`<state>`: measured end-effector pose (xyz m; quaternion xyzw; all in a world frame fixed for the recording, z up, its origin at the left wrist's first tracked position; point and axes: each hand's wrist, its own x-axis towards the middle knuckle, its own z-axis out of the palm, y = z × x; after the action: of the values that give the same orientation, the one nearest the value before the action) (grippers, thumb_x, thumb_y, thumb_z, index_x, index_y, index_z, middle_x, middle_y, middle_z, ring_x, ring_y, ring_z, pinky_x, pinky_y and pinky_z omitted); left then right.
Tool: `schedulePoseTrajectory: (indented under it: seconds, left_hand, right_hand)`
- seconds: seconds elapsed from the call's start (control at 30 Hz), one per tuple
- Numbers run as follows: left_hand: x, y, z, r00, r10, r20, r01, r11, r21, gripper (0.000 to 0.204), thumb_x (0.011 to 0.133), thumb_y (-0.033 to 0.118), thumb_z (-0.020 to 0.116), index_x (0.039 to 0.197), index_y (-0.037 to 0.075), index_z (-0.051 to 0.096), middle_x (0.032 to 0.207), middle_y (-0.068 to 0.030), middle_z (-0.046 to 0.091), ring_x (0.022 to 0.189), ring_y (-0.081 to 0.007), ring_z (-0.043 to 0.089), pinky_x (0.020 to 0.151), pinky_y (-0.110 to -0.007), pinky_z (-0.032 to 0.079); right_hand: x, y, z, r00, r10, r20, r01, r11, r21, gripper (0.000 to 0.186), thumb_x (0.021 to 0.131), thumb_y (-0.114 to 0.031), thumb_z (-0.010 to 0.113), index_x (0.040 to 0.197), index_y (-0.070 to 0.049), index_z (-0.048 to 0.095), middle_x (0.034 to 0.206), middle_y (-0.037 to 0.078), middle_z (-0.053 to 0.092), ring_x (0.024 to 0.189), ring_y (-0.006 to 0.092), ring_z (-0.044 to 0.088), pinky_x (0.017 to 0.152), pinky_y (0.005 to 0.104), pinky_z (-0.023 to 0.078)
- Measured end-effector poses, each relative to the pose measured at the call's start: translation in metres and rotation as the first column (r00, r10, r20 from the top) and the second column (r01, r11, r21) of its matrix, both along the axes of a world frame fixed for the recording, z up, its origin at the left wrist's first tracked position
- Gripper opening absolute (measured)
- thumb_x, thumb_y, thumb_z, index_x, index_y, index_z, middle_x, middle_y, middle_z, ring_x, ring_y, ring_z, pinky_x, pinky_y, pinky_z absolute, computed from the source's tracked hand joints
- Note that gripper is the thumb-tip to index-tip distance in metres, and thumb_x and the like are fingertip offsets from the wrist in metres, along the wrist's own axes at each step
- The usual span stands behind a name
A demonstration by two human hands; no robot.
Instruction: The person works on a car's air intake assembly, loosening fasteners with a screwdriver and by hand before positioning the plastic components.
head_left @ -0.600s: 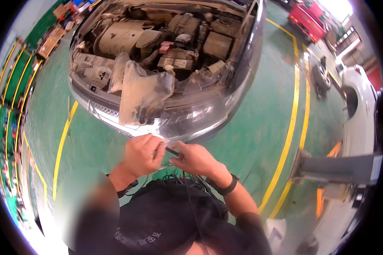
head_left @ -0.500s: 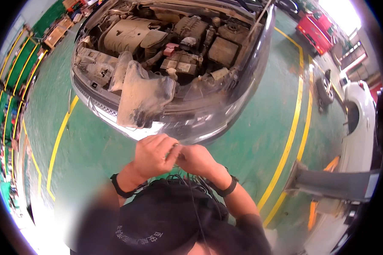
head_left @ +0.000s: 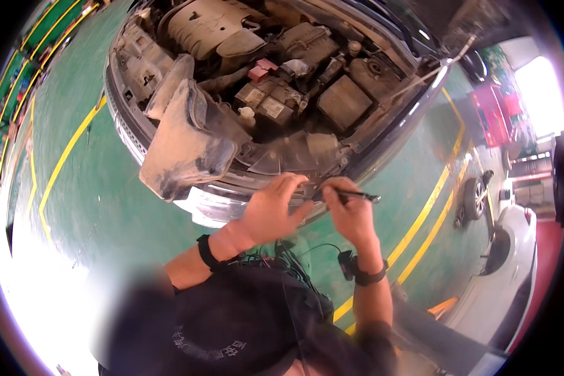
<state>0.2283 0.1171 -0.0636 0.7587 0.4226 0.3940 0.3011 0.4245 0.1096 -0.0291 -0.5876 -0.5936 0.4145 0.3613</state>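
My right hand (head_left: pixel 351 216) grips a slim dark tool (head_left: pixel 365 197), which sticks out rightward at the front edge of the car. Just left of it, my left hand (head_left: pixel 272 210) has curved fingers and thumb apart, close to the bumper's upper edge, with nothing visible held. Above both hands is the open, dusty engine bay, with the battery (head_left: pixel 263 100), a black box (head_left: pixel 346 103) and the engine cover (head_left: pixel 207 25). A loose dusty plastic piece (head_left: pixel 185 150) lies over the front left of the bumper (head_left: pixel 203 207).
Cables (head_left: pixel 282 263) hang below my hands. At right are a white car body (head_left: pixel 501 282), a grey metal arm (head_left: pixel 438 332), an upright wheel (head_left: pixel 476 197) and a red vehicle (head_left: pixel 492 113). Shelving (head_left: pixel 28 50) lines the left, beside yellow floor lines (head_left: pixel 69 150).
My hands were together below the bumper; now they are higher, farther right and apart, with the tool showing in my right fist. The view has swung, bringing more of the car's right side in.
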Motion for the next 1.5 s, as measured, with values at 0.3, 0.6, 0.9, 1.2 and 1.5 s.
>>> schedulePoseTrajectory:
  seconds: [0.3, 0.6, 0.9, 1.2, 1.5]
  left_hand:
    - [0.011, 0.091, -0.050, 0.926, 0.295, -0.234, -0.346, 0.913, -0.216, 0.041, 0.092, 0.028, 0.067, 0.119, 0.000, 0.056, 0.107, -0.0198, 0.063, 0.097, -0.0368, 0.064, 0.082, -0.045, 0.052]
    - [0.054, 0.214, -0.100, 0.730, 0.251, -0.636, -0.538, 0.784, -0.309, 0.054, 0.091, 0.042, 0.065, 0.114, -0.007, 0.058, 0.113, -0.0229, 0.064, 0.104, -0.0390, 0.063, 0.090, -0.045, 0.052]
    - [0.087, 0.287, -0.169, 0.603, 0.187, -0.775, -0.584, 0.765, -0.270, 0.088, 0.082, 0.060, 0.070, 0.128, -0.011, 0.047, 0.123, -0.0238, 0.057, 0.116, -0.0345, 0.060, 0.092, -0.042, 0.053]
    - [0.085, 0.320, -0.196, 0.758, 0.114, -0.642, -0.483, 0.760, -0.435, 0.113, 0.075, 0.054, 0.080, 0.147, -0.014, 0.026, 0.129, -0.0235, 0.053, 0.117, -0.0362, 0.059, 0.092, -0.043, 0.053]
    - [0.078, 0.328, -0.220, 0.797, 0.124, -0.591, -0.432, 0.801, -0.414, 0.106, 0.072, 0.034, 0.084, 0.144, -0.017, 0.026, 0.124, -0.0273, 0.054, 0.104, -0.0381, 0.065, 0.083, -0.040, 0.057]
  right_hand:
    - [0.065, 0.219, -0.018, 0.962, 0.267, 0.057, -0.270, 0.960, 0.075, 0.015, 0.102, -0.017, 0.056, 0.105, -0.004, 0.064, 0.077, 0.001, 0.064, 0.067, 0.0088, 0.060, 0.061, 0.0252, 0.048]
    - [0.063, 0.387, -0.108, 0.572, 0.508, 0.644, -0.648, 0.761, -0.024, 0.025, 0.098, -0.025, 0.057, 0.104, -0.001, 0.064, 0.094, 0.022, 0.068, 0.095, 0.0437, 0.063, 0.081, 0.0489, 0.050]
    - [0.048, 0.422, -0.151, 0.111, 0.444, 0.889, -0.822, 0.544, -0.169, 0.017, 0.093, -0.020, 0.062, 0.097, -0.004, 0.065, 0.100, 0.019, 0.063, 0.099, 0.0379, 0.062, 0.088, 0.0446, 0.050]
    - [0.040, 0.432, -0.185, -0.076, 0.503, 0.861, -0.879, 0.374, -0.296, 0.035, 0.090, -0.024, 0.066, 0.116, -0.001, 0.060, 0.109, 0.017, 0.061, 0.098, 0.0344, 0.064, 0.084, 0.0442, 0.053]
    - [0.041, 0.453, -0.197, -0.142, 0.618, 0.774, -0.873, 0.290, -0.392, 0.039, 0.094, -0.036, 0.061, 0.116, -0.003, 0.061, 0.107, 0.017, 0.063, 0.093, 0.0384, 0.067, 0.078, 0.0466, 0.055]
